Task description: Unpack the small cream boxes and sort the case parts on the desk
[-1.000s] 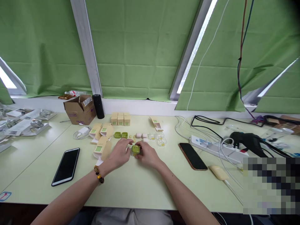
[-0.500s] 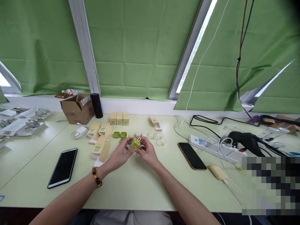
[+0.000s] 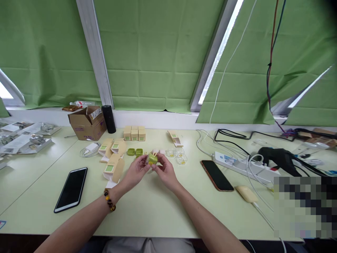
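Between both hands, over the middle of the table, is a small green case [image 3: 152, 159] with a pale yellow loop on top. My left hand [image 3: 136, 172] pinches it from the left, thumb near its lower edge. On the other side my right hand [image 3: 166, 173] grips it with thumb and fingers. Just beyond them lie several open green shells [image 3: 138, 151], partly hidden by my left hand. Pale pink pieces [image 3: 159, 151] show behind the case. Several clear plastic covers [image 3: 181, 159] with yellow marks rest right of my fingers.
Opened cream cartons [image 3: 113, 168] lie to the left, closed small boxes [image 3: 134, 133] behind. Phones [image 3: 71, 189] [image 3: 217, 175] flank my arms. A power strip [image 3: 239, 167] with cables is at right. A cardboard box [image 3: 88, 124] and black cylinder [image 3: 108, 119] stand at back left.
The green case has turned and tilted slightly between my fingers. Both hands stay in nearly the same place and keep hold of it.
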